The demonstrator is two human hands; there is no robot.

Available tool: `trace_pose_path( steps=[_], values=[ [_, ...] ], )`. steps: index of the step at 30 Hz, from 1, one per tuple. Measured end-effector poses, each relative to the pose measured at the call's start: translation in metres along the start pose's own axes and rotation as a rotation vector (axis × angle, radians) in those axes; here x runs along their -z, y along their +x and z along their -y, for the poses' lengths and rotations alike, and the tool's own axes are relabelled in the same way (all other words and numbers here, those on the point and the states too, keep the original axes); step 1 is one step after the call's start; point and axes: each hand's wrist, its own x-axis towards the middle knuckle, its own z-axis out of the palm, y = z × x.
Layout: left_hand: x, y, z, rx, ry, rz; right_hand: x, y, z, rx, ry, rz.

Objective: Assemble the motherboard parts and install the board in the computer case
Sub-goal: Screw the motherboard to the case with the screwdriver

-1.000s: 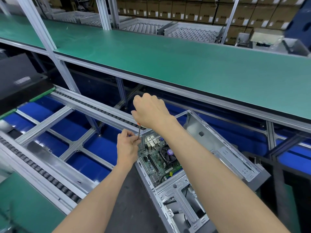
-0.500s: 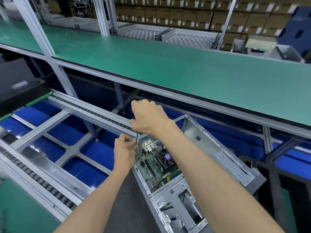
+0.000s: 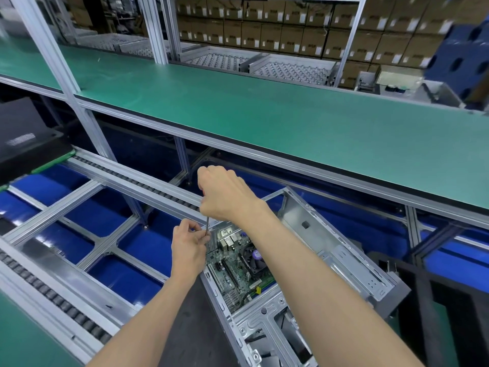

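Observation:
An open grey metal computer case (image 3: 330, 250) lies on its side on the dark work surface. Inside it sits the green motherboard (image 3: 232, 271) with a black CPU fan (image 3: 252, 259). My right hand (image 3: 227, 197) grips the handle of a screwdriver (image 3: 207, 225) held upright over the board's far left corner. My left hand (image 3: 189, 245) pinches the thin metal shaft near its tip, at the case's left edge. The screwdriver's handle and tip are hidden by my hands.
A roller conveyor rail (image 3: 137, 178) runs past the case on the left, over blue panels (image 3: 124, 276). A long green shelf (image 3: 264, 112) overhangs behind. A black foam tray (image 3: 444, 300) lies to the right. Stacked cardboard boxes (image 3: 264, 33) fill the background.
The view has tilted up a little, so my hands and the case sit lower in the frame. Both hands keep their hold on the screwdriver at the same corner.

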Motion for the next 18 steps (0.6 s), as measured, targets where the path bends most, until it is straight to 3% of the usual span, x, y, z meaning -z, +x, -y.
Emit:
trace_pose_path(
  steps=[4,9,14,18],
  values=[
    [0.0001,0.0000,-0.0027,-0.006,0.009,0.009,-0.0029,-0.0014,-0.0031,-0.042,-0.129,-0.070],
    [0.0029,-0.0012,-0.0035,-0.026,0.052,0.014,-0.0004,-0.0012,-0.0017,-0.004,0.033,0.007],
    [0.0022,-0.0021,-0.0066,-0.016,0.056,0.006,-0.0029,0.0002,-0.0026,-0.053,-0.168,-0.078],
    [0.0018,-0.0013,-0.0058,-0.005,0.035,0.000,0.0020,0.0006,-0.0021,0.007,0.007,0.043]
  ],
)
